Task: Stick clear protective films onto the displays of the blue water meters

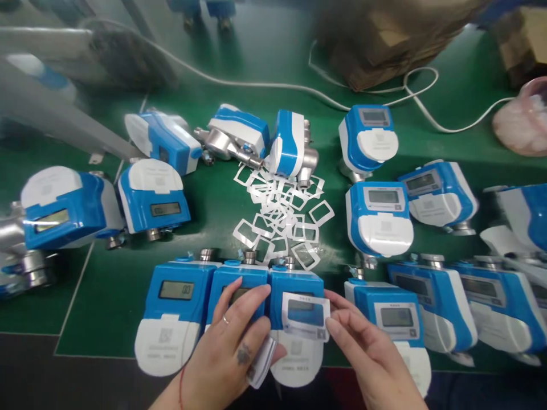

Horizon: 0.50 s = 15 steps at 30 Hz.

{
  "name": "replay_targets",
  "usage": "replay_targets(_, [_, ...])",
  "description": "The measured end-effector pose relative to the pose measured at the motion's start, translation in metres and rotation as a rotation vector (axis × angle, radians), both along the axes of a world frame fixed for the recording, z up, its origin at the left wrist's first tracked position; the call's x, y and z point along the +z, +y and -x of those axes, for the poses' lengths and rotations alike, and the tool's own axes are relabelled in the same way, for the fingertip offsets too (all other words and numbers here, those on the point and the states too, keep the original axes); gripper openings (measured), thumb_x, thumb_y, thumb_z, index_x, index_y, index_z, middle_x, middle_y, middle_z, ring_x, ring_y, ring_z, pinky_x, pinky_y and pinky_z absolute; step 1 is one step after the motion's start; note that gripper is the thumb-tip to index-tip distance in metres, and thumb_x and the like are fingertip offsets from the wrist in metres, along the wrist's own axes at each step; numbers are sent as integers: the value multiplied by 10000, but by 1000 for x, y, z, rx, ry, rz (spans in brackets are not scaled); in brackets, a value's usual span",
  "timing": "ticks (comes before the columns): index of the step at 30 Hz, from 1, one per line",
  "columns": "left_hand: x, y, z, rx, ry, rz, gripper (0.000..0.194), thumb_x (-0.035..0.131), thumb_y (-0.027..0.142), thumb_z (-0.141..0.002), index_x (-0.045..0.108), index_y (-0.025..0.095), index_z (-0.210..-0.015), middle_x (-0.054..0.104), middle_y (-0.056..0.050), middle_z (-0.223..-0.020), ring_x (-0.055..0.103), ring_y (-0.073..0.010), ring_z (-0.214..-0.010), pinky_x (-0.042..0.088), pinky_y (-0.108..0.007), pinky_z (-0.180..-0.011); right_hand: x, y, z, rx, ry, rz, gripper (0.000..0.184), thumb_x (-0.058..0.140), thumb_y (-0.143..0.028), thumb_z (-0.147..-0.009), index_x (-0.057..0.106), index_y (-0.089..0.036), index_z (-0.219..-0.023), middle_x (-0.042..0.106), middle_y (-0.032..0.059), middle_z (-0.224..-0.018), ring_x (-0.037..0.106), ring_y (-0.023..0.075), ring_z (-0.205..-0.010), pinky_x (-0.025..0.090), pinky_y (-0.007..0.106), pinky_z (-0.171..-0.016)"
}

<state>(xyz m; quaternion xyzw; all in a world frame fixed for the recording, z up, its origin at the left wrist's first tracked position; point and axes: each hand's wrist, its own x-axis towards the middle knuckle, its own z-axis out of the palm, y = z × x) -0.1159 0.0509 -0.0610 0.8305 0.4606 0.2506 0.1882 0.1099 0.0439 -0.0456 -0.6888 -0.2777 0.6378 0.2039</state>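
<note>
A clear label with a printed pale frame (306, 319) is pinched at its right edge by my right hand (363, 341). It hovers over or lies against the display of a blue and white water meter (294, 279); whether it touches, I cannot tell. My left hand (239, 336) is closed round a small stack of labels (261, 364), its fingers over the neighbouring water meter (217, 285). Further left stands a water meter with a bare display (175, 290). To the right, a water meter (397, 313) carries a frame label around its display.
White cut-out frames (277, 210) lie in a loose pile mid-table. Several more meters surround it, including one lying on its side (239, 131) and an upright one (380, 216). A white cable (256, 85) crosses behind. A cardboard box (384, 40) stands at the back.
</note>
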Motion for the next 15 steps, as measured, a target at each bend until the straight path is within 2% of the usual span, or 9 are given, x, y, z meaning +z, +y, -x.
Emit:
replay_targets(3, [0,4,0,-2,-22,19,138,642,254,-855,577,143,-905,680,-177,-1150,607,-236,-1143,366,-475,-1100,-2,4,-2,-112,18,32,360,694,-547,-753,707,-188,-748,537,129,-1382,495,329,-1256,443,424,-1007])
replay_targets(6, [2,3,-3,-7,-31,39,94,628,255,-867,599,167,-880,709,-114,-1142,604,-245,-1162,304,-488,-1134,5,7,-6,-285,100,114,401,728,-517,-734,723,-215,-998,623,141,-1282,586,328,-1156,527,435,-909])
replay_targets(8, [5,-1,-5,-35,-102,28,102,579,237,-899,597,201,-805,762,-25,-949,664,-202,-1045,312,-477,-1133,11,9,-9,-349,136,155,437,754,-487,-719,711,-232,-1071,636,145,-1263,602,340,-1135,545,455,-878])
replay_targets(10, [9,-5,-5,-39,-197,-8,248,497,186,-935,555,226,-697,701,59,-642,697,-122,-789,410,-393,-1071,13,8,-9,-339,145,170,367,771,-463,-708,741,-225,-985,603,148,-1308,571,356,-1181,525,470,-912])
replay_targets(11, [11,-6,-5,-15,-221,-26,275,491,169,-933,532,229,-668,649,75,-562,682,-101,-697,455,-353,-1024,13,8,-9,-315,138,165,324,774,-460,-705,753,-217,-918,585,150,-1330,545,363,-1212,507,475,-938])
replay_targets(13, [14,-2,-3,59,-196,-36,208,557,168,-894,531,225,-695,666,54,-606,684,-115,-706,496,-346,-971,11,7,-6,-256,97,135,292,776,-473,-698,753,-202,-803,567,155,-1349,492,378,-1263,481,491,-966])
replay_targets(15, [14,7,0,76,-125,-25,94,634,221,-849,560,205,-794,742,-30,-822,701,-175,-857,493,-403,-977,8,7,-1,-204,36,98,305,772,-492,-693,741,-194,-744,559,155,-1358,456,389,-1291,471,507,-973])
